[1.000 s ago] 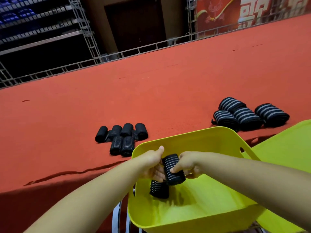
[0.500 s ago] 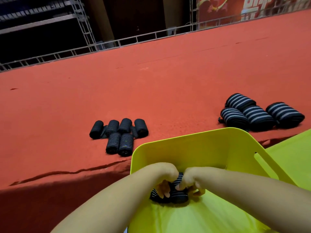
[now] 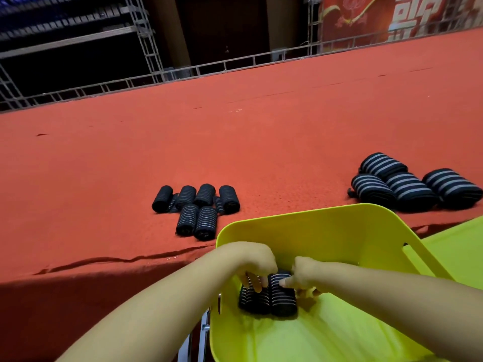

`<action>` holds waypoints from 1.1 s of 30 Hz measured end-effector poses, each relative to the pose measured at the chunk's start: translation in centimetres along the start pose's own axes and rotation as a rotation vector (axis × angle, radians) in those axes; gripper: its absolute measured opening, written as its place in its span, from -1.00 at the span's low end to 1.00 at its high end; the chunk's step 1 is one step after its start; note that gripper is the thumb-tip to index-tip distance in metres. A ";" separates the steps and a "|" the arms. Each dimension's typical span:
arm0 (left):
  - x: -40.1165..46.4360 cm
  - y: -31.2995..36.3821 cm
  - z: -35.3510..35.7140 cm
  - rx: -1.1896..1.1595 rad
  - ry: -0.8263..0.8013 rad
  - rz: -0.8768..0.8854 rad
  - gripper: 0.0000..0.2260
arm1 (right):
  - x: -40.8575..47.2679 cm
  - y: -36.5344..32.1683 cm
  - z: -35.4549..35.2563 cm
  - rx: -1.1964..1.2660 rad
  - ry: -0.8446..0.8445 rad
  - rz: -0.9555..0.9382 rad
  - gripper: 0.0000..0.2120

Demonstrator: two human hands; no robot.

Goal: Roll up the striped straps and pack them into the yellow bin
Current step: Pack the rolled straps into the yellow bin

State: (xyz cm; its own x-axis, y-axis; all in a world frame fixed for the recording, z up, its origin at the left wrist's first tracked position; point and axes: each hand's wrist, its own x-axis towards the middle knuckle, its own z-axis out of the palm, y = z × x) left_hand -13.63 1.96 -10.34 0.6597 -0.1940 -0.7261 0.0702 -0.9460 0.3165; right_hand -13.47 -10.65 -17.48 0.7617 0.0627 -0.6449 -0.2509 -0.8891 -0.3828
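Two rolled black straps with grey stripes stand side by side in the near-left corner of the yellow bin. My left hand reaches down into the bin, its fingers curled over the left roll. Pinching the top of the right roll is my right hand, with its other fingers curled beside that roll. On the red table, left of the bin, lies a cluster of several small rolled straps. Several larger striped rolls lie to the right.
A second yellow-green bin sits just right of the first. The table's front edge runs left of the bin, with a wrinkle in the red cloth. Metal truss railing borders the table's far side.
Both hands carried a rolled strap down into the bin and set it beside the roll lying there. The camera tilted down and moved closer.
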 end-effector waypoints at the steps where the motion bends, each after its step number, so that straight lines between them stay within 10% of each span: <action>1: -1.3 -0.2 -0.6 -0.085 0.028 0.057 -0.63 | -0.8 -0.2 -0.7 -0.065 0.014 -0.034 -0.52; 5: -6.2 -3.2 -3.9 -0.479 0.290 0.236 -0.64 | -5.0 -1.9 -5.0 -0.340 -0.009 -0.244 -0.47; 16: -0.9 -14.5 -8.5 -0.811 1.011 -0.094 -0.79 | -1.6 -14.8 -9.7 0.465 -0.020 -0.452 -0.89; 21: 3.4 -18.6 -9.1 -0.878 1.053 -0.264 -0.69 | 4.1 -19.5 -7.7 0.407 -0.066 -0.221 -0.86; 25: 5.4 -19.8 -9.2 -0.956 0.956 -0.265 -0.53 | 6.7 -21.8 -6.7 0.217 -0.182 -0.062 -0.43; 33: 6.1 -20.6 -9.5 -1.294 0.710 -0.173 -0.87 | 6.9 -23.1 -4.2 0.136 -0.126 -0.028 -0.46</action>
State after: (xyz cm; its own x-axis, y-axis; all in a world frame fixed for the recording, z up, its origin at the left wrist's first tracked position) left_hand -3.90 22.75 -15.48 0.7658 0.4187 -0.4881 0.5329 0.0118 0.8461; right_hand 0.08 8.43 -10.29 0.6909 0.1506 -0.7071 -0.3156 -0.8171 -0.4824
